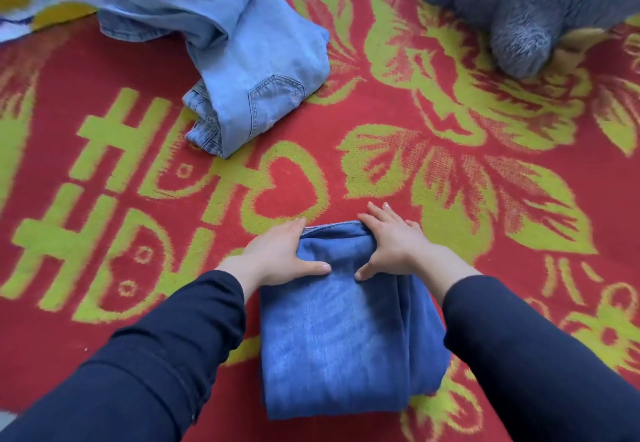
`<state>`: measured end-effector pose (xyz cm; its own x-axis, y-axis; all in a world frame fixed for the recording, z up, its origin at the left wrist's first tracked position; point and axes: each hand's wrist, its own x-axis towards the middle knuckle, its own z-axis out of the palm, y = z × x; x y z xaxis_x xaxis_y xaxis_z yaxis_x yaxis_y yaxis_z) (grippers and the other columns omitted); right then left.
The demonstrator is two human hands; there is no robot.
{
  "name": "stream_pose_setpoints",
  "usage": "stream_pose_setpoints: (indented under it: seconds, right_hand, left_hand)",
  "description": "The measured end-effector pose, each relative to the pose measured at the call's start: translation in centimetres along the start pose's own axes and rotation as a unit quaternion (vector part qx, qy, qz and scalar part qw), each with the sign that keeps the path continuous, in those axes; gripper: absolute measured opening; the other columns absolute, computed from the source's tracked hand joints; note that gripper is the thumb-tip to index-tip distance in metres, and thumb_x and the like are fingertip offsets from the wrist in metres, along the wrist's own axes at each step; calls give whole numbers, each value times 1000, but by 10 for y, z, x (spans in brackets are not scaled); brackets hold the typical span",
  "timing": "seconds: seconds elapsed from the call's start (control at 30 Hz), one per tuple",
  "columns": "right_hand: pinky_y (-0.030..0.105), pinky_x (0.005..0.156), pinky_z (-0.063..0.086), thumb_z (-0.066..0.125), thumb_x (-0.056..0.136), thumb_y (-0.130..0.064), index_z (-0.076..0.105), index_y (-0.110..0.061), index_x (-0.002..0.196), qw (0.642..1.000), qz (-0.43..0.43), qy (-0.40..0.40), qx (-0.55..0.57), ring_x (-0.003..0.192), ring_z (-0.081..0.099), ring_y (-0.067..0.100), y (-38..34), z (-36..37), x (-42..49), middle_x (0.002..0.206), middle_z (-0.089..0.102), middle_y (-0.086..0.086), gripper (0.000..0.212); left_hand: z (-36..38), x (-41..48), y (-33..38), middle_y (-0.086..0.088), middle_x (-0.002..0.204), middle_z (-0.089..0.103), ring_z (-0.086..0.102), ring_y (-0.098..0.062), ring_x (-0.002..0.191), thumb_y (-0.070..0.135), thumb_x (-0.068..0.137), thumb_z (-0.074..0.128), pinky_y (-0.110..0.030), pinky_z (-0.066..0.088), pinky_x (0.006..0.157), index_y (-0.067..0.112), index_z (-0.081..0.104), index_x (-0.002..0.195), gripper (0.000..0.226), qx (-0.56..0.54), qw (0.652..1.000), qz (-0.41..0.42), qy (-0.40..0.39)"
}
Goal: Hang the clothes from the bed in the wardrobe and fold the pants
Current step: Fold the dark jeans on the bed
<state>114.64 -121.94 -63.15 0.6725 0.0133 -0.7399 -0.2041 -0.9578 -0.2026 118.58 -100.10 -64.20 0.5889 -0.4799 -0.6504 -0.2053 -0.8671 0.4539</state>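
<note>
A pair of dark blue jeans [339, 344] lies folded into a thick rectangle on the red and green bedspread [104, 268], right in front of me. My left hand [277, 254] holds the far left corner of the fold, thumb on top and fingers wrapped over the edge. My right hand [391, 244] holds the far right corner the same way. A pair of light blue jeans [249, 60] lies loosely bunched farther back on the bed, its back pocket facing up.
A grey plush toy [526, 8] sits at the far right of the bed. A pale printed cloth [31, 8] lies at the far left, partly under the light jeans.
</note>
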Motion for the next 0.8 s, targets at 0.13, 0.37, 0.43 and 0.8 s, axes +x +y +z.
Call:
stream_pose_setpoints:
  seconds: [0.13, 0.37, 0.43, 0.8]
  right_hand:
    - [39, 80, 44, 86, 51, -45, 39, -27, 94, 999, 6, -22, 45, 104, 52, 25, -6, -3, 0, 109, 51, -5, 66]
    - [33, 56, 43, 86, 45, -37, 36, -24, 82, 996, 13, -22, 90, 74, 55, 19, -14, 30, -38, 82, 57, -3, 63]
    - [38, 64, 50, 84, 46, -38, 36, -25, 95, 995, 5, -1, 96, 77, 57, 23, -16, 47, -58, 84, 59, -2, 70]
    - [37, 82, 45, 75, 70, -40, 52, -22, 119, 968, -211, 103, -89, 101, 50, 20, -94, 67, -163, 108, 55, -6, 57]
  left_hand:
    - [-5, -6, 3, -1, 126, 57, 44, -24, 119, 58, 69, 65, -43, 45, 95, 24, 47, 128, 70, -3, 999, -11, -30]
    - [20, -36, 1, -15, 128, 39, 33, -29, 122, 50, 58, 65, -45, 44, 97, 32, 31, 143, 94, -39, 987, -93, -124]
    - [40, -50, -4, -19, 140, 25, 32, -33, 129, 49, 55, 69, -42, 42, 101, 39, 15, 150, 109, -86, 981, -116, -132]
    - [88, -212, -28, 4, 93, 64, 52, -18, 93, 42, 58, 78, -35, 24, 109, 28, 48, 93, 48, -169, 974, -36, 148]
